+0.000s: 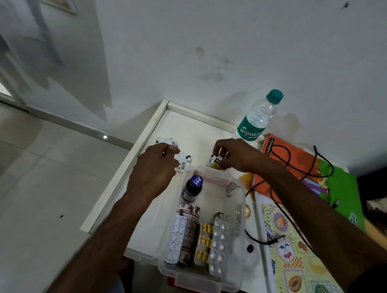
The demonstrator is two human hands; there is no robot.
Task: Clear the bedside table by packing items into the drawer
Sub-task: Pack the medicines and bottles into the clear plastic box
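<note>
over a white table (189, 128), the left hand (155, 166) pinches small white sachets (182, 160) just left of a clear plastic box (240, 217) of pill strips (218, 245), while the right hand (235, 154) curls around a yellow-and-black packet (215, 162) at the box's far rim.

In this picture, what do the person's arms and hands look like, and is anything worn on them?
Both forearms are bare. The left hand and the right hand show no gloves, rings, watch or bracelet. Only at the lower right edge, a dark sleeve covers the upper part of the right arm. The left arm shows no sleeve in view.
</note>
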